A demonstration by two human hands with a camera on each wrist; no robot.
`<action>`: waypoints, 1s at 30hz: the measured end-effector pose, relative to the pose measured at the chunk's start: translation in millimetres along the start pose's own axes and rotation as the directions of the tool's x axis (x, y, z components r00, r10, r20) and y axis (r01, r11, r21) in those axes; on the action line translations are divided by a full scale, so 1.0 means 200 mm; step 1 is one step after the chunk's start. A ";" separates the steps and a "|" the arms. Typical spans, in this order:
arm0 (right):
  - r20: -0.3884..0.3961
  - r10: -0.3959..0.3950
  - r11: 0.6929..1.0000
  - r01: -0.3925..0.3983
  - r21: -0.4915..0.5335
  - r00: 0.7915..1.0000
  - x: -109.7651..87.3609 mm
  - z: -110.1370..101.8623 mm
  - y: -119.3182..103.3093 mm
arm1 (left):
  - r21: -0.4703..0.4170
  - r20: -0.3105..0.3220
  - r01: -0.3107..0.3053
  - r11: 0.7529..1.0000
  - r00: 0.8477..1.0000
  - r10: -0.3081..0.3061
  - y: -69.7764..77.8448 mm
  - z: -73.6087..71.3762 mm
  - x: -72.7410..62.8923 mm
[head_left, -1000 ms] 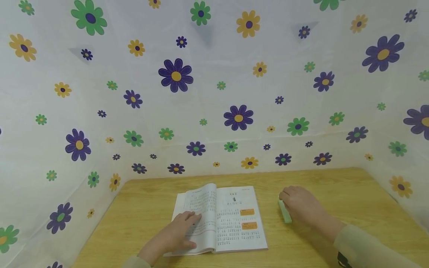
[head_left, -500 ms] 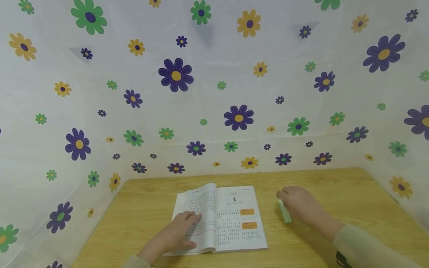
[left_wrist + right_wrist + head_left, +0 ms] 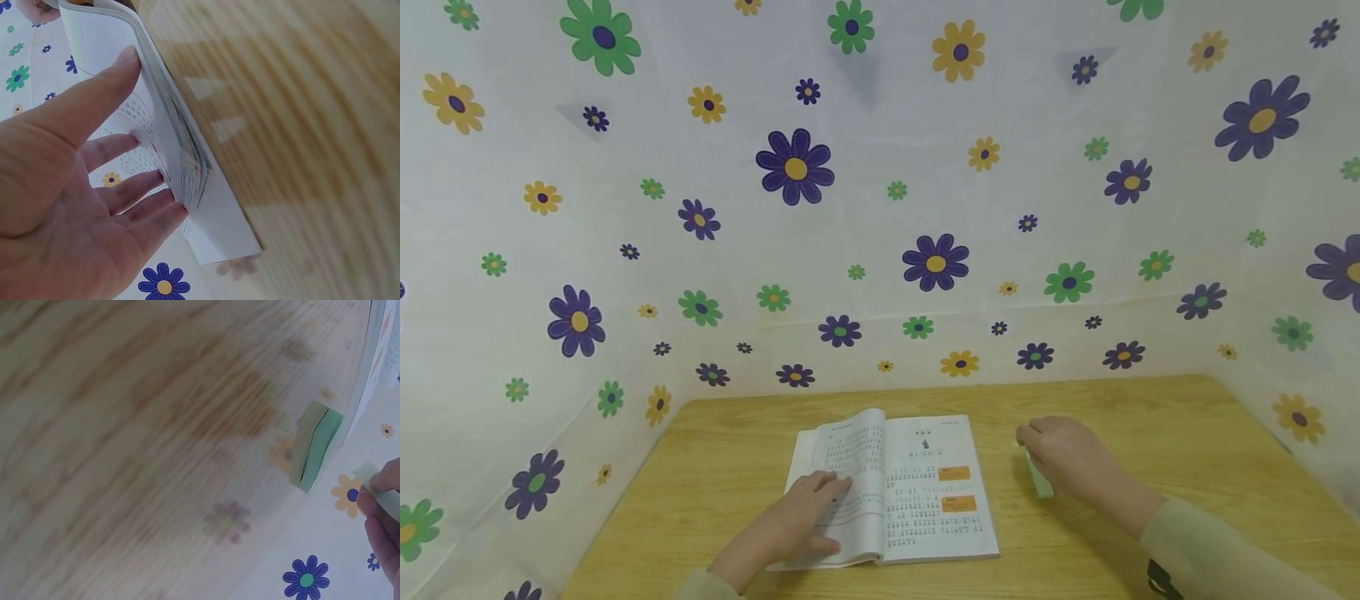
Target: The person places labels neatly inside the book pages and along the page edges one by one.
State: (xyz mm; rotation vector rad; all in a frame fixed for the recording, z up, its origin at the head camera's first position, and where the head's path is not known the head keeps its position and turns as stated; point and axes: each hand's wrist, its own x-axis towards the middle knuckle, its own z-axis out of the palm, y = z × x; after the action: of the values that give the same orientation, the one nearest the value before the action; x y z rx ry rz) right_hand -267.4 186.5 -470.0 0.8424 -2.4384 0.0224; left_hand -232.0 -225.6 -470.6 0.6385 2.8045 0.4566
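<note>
An open book (image 3: 928, 533) with printed text and orange boxes lies on the table. My left hand (image 3: 797, 517) rests on its raised left pages, and in the left wrist view the fingers (image 3: 153, 219) are spread and fairly straight along the page edges. To the right of the book, my right hand (image 3: 1067, 454) is over a light green pad of sticky notes (image 3: 1041, 479), partly covering it. In the right wrist view the pad stands apart from the hand, and the thumb and fingers (image 3: 382, 540) pinch a pale green sticky note (image 3: 389, 501).
The wooden table (image 3: 715, 450) extends around the book and the pad. White sheeting with printed flowers (image 3: 865, 192) rises behind it and at both sides. A dark strap (image 3: 1161, 579) shows at the right sleeve.
My right hand has shifted slightly left, its fingertips now farther over the pad's far end. The left hand and the book stay as they were.
</note>
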 end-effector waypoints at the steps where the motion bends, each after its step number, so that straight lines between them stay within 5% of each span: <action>1: -0.009 -0.005 1.000 0.005 -0.003 1.000 0.00 0.00 0.00 | 0.000 0.001 0.000 1.000 1.000 0.000 0.00 0.00 0.00; 30: 0.031 0.012 1.000 -0.013 0.014 0.999 0.05 0.03 -0.02 | -0.005 0.005 0.022 1.000 1.000 -0.022 0.00 0.01 0.00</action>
State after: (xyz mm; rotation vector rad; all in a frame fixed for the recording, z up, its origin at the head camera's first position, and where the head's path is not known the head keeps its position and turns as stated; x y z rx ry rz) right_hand -274.9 176.4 -471.5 0.8397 -2.4752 0.0320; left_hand -232.4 -224.9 -471.6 0.6061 2.8018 0.4578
